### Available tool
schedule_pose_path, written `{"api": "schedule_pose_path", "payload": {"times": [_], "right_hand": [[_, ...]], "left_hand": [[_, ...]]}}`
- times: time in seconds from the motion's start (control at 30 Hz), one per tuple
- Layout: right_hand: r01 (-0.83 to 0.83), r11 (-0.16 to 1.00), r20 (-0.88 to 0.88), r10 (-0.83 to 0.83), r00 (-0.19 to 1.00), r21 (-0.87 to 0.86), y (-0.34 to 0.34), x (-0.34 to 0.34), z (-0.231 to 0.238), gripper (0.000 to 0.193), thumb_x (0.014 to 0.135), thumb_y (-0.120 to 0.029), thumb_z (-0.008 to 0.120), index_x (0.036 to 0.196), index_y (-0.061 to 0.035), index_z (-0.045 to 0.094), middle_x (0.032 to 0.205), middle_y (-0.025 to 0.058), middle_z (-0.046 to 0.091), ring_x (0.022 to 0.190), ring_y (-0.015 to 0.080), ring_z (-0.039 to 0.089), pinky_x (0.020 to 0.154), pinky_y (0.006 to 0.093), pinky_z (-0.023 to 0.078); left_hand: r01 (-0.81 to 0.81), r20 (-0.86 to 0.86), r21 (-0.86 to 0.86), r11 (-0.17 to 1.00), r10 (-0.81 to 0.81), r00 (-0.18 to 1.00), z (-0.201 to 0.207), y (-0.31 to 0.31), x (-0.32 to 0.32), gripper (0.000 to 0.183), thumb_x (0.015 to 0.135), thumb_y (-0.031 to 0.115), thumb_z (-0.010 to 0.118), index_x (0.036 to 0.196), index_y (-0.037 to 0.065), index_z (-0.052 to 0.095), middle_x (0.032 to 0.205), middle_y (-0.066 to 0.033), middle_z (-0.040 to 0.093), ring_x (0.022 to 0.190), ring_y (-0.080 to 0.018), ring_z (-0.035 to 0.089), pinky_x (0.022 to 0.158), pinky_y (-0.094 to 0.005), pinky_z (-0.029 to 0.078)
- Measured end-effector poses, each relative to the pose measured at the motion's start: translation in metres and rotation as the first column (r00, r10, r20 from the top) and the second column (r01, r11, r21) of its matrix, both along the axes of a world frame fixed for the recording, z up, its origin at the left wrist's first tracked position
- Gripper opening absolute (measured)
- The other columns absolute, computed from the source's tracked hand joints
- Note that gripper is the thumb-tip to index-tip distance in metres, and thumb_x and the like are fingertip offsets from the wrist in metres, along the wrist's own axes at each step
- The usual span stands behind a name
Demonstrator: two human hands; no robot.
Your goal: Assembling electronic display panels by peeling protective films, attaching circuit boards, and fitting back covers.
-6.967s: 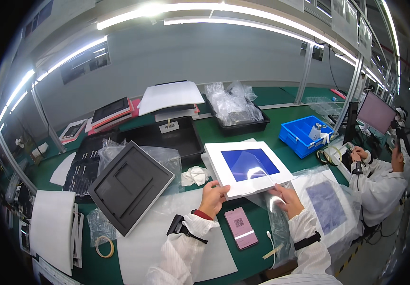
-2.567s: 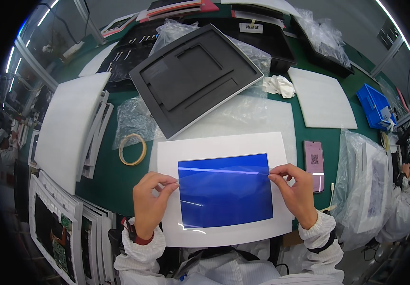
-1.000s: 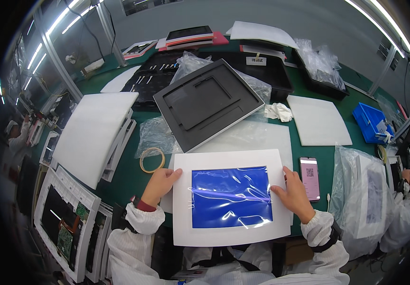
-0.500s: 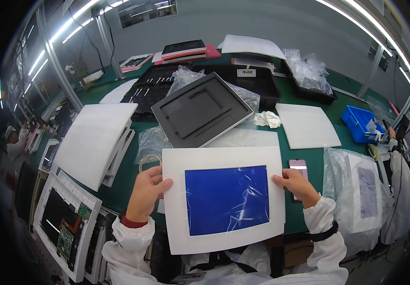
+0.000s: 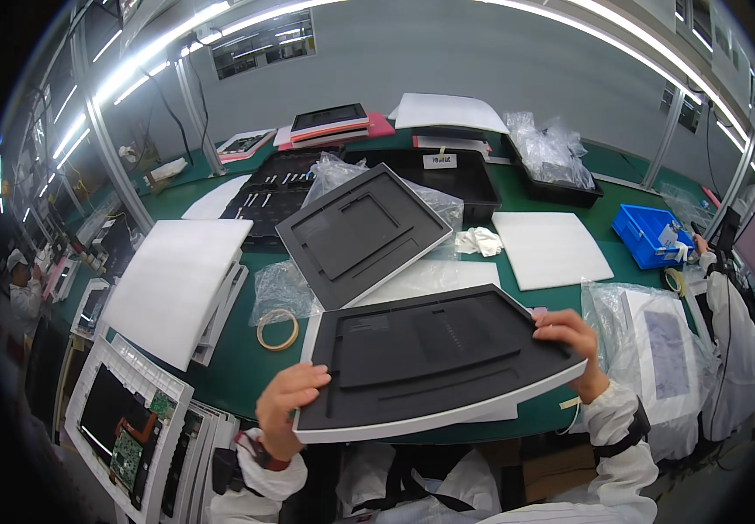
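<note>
Between my hands is a white-edged display panel (image 5: 434,345), its black recessed back facing up. My left hand (image 5: 290,403) grips its left edge, with the fingers bent over the rim onto the black face. At the right corner my right hand (image 5: 574,345) holds it the same way, fingertips on top. The panel is tilted, with its front edge toward me. Just beyond it lies a second, similar black-backed panel (image 5: 351,240), set askew over clear plastic wrap (image 5: 281,293). A roll of tape (image 5: 278,332) rests on the table beside my left hand.
White foam sheets (image 5: 552,249) lie on the green table. At the left stand stacked frames, one with exposed circuit boards (image 5: 128,454). A bagged panel (image 5: 661,341) and a blue bin (image 5: 648,236) are at the right, near another person's sleeve (image 5: 727,323). Black trays (image 5: 474,210) sit behind.
The panel has been turned over: its white front with the blue film faced up before, and now its black back does. Both hands still hold it. The view has shifted slightly.
</note>
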State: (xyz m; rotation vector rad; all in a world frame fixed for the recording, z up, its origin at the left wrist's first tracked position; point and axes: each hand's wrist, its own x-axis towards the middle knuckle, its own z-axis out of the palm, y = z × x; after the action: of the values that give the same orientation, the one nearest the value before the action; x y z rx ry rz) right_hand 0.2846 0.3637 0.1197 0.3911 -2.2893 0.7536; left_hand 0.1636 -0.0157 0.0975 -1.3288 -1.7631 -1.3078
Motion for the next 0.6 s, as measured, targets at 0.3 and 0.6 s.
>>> {"api": "schedule_pose_path", "payload": {"times": [0.3, 0.6], "right_hand": [[-0.043, 0.879, 0.134, -0.024, 0.991, 0.475, 0.004, 0.017, -0.065, 0.033, 0.068, -0.003, 0.059, 0.101, -0.0078, 0.062, 0.099, 0.0100, 0.058, 0.100, 0.0272, 0.061, 0.077, 0.0340, 0.053], [-0.109, 0.851, 0.386, -0.116, 0.915, 0.514, -0.002, 0.014, -0.057, 0.032, 0.071, 0.000, 0.060, 0.103, -0.0062, 0.061, 0.103, 0.0112, 0.059, 0.101, 0.0258, 0.058, 0.080, 0.0341, 0.050]], "left_hand": [[-0.069, -0.007, -0.191, 0.979, 0.069, 0.998, -0.085, -0.003, 0.013, 0.014, 0.074, -0.002, 0.060, 0.086, 0.003, 0.055, 0.100, -0.0146, 0.064, 0.097, -0.0335, 0.062, 0.087, -0.0457, 0.050], [-0.176, 0.275, -0.339, 0.924, 0.276, 0.921, -0.075, -0.007, 0.010, 0.026, 0.068, -0.012, 0.055, 0.089, 0.001, 0.062, 0.096, -0.0114, 0.065, 0.094, -0.0301, 0.062, 0.081, -0.0363, 0.051]]}}
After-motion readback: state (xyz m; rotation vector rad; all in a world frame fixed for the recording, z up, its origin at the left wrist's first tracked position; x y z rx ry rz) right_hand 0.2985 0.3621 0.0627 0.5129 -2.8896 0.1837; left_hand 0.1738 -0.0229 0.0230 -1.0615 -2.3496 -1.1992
